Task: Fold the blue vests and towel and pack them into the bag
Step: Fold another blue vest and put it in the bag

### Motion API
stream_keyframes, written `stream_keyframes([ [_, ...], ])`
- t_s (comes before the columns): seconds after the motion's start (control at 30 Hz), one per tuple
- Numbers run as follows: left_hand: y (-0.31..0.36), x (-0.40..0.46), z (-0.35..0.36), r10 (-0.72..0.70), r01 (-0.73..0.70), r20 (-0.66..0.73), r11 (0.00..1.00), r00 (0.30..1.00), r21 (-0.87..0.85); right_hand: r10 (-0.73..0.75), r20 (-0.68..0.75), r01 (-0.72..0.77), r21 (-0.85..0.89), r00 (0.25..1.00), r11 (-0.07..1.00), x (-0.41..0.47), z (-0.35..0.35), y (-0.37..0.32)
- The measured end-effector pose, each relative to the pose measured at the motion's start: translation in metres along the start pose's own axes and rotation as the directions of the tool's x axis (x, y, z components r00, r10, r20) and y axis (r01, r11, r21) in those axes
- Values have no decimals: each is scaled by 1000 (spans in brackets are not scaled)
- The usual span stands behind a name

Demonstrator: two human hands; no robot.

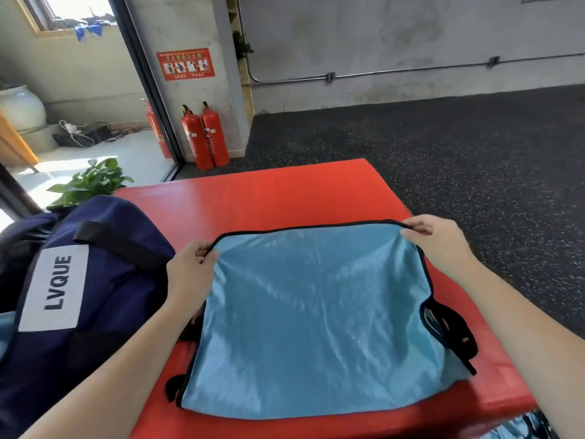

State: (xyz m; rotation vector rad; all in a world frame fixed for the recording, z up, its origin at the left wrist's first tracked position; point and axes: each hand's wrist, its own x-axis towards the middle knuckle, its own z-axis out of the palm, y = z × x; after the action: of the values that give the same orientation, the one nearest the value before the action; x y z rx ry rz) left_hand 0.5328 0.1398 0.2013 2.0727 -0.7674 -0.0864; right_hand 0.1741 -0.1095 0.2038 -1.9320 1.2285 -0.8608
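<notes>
The light blue mesh vest point(316, 312) lies spread on the red mat point(285, 191) right in front of you, its black-trimmed far edge lifted slightly off the surface. Your left hand point(190, 270) pinches the far left corner of that edge and your right hand point(440, 242) pinches the far right corner, so the two hands are well apart with the hem stretched between them. Black straps poke out from under the vest at its right side and near left corner.

You look to be early in folding this vest: it is laid flat but no finished fold shows yet, and bringing the far edge toward you seems the likely next fold. The navy duffel bag point(79, 296), labelled LVQUE, sits just beside the vest on your left; whether anything is packed inside, you cannot tell. More light blue fabric point(519, 427) shows at the lower right below the mat, probably waiting its turn. No towel is clearly visible.

The mat rests on dark speckled rubber flooring point(443, 153). Beyond stand two red fire extinguishers point(205, 137) against a concrete pillar, a potted plant point(91, 182), and a grey concrete wall point(411, 36).
</notes>
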Motion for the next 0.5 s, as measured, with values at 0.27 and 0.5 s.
stream_keyframes([
  [0.27, -29, 13, 24, 43, -80, 184, 976, 982, 201, 107, 119, -72, -269, 987, 960, 8, 26, 22],
  [0.5, -11, -14, 24, 188, -267, 216, 863, 958, 430, 168, 158, -120, -275, 973, 954, -18, 2, 13],
])
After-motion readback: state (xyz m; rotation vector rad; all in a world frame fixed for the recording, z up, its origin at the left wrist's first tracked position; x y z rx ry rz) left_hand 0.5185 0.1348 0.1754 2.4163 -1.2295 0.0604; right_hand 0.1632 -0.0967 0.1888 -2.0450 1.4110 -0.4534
